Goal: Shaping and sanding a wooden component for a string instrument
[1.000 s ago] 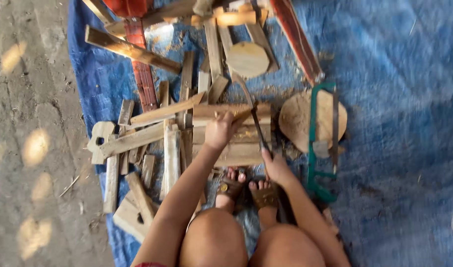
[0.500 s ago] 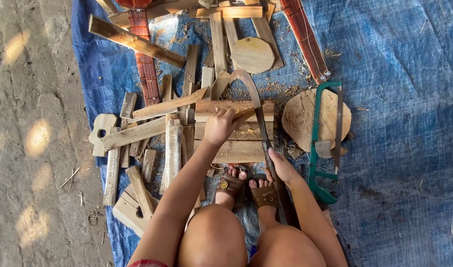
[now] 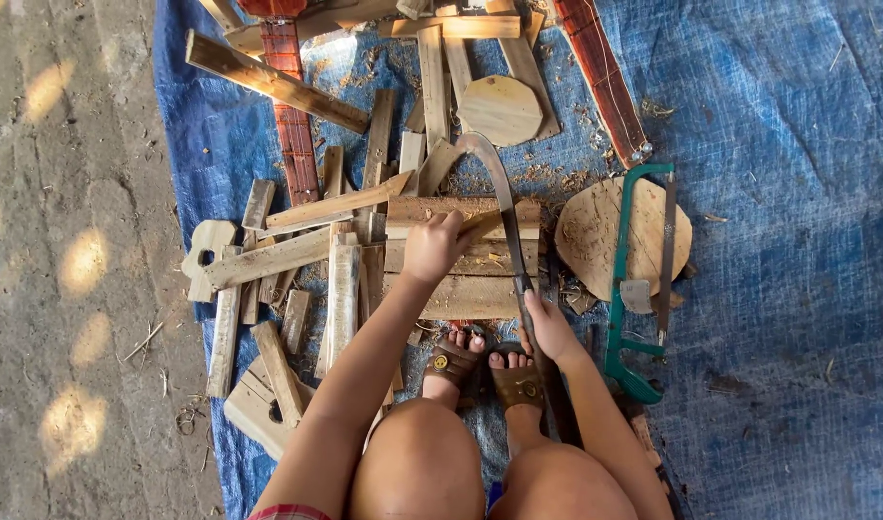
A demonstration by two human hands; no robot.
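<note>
My left hand [image 3: 434, 245] grips a small piece of wood [image 3: 480, 224] and presses it onto a wide wooden block [image 3: 466, 289] in front of my sandalled feet. My right hand [image 3: 547, 325] is closed on the handle of a long curved knife [image 3: 499, 193]. Its blade runs up from the hand and its edge lies against the small piece of wood beside my left fingers. Both knees fill the bottom of the view.
Several wooden slats and offcuts [image 3: 297, 250] lie scattered on a blue tarp [image 3: 788, 193]. A green-framed hacksaw [image 3: 639, 279] rests on a round wooden disc [image 3: 596, 231] to the right. Another round disc [image 3: 500, 108] lies further up. Bare concrete floor [image 3: 66, 270] is on the left.
The knife blade has swung down and left until it meets the piece under my left hand. The view has shifted slightly; both hands keep their grips.
</note>
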